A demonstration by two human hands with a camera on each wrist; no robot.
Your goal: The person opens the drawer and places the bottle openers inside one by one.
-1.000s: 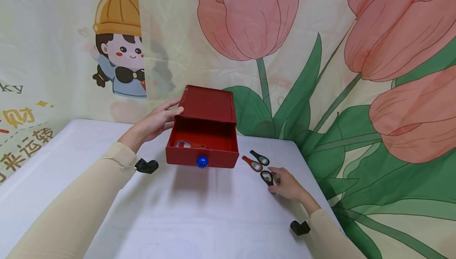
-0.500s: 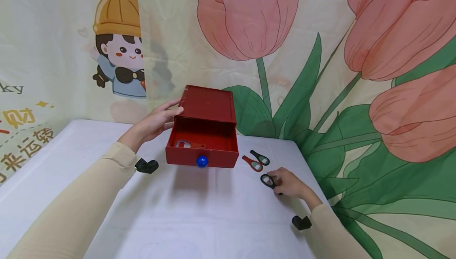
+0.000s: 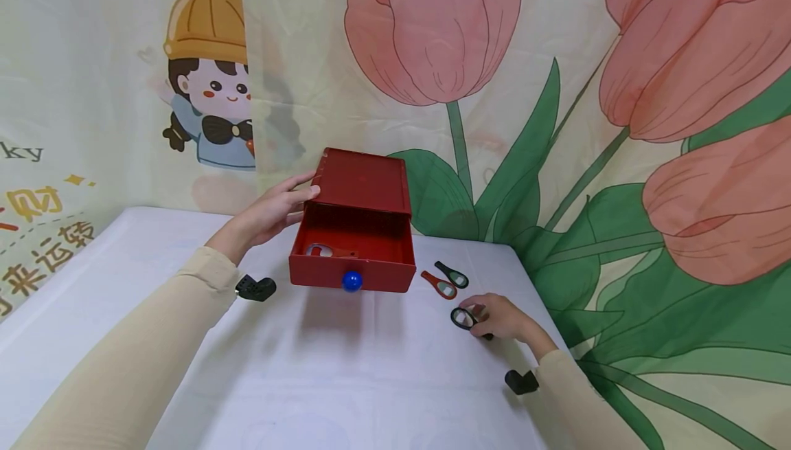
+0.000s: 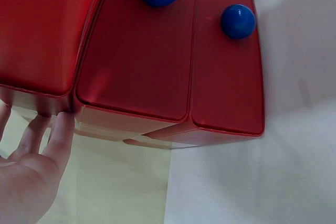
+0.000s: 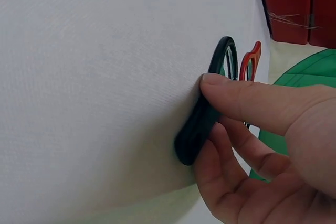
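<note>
A red drawer cabinet (image 3: 363, 178) stands at the back of the table, its top drawer (image 3: 318, 273) pulled out by its blue knob side. My left hand (image 3: 268, 213) rests on the cabinet's left side, fingers extended against it in the left wrist view. Inside the drawer lies a bottle opener (image 3: 338, 253) with a silver loop and reddish handle. My right hand (image 3: 503, 317) pinches a black bottle opener (image 5: 195, 127) by its handle between thumb and fingers, its loop pointing away from the palm. Close by on the table are a red bottle opener (image 3: 432, 280) and a dark one (image 3: 446, 269).
Two lower drawer fronts (image 4: 139, 51) with blue knobs (image 4: 238, 21) are closed in the left wrist view. A white cloth (image 3: 371, 374) covers the table. Behind it hangs a printed backdrop (image 3: 457, 38) with tulips. Each wrist carries a small black device (image 3: 255, 288).
The right hand has closed on the black bottle opener and turned it, shifting it slightly away from the other two. The left hand and drawer stay put.
</note>
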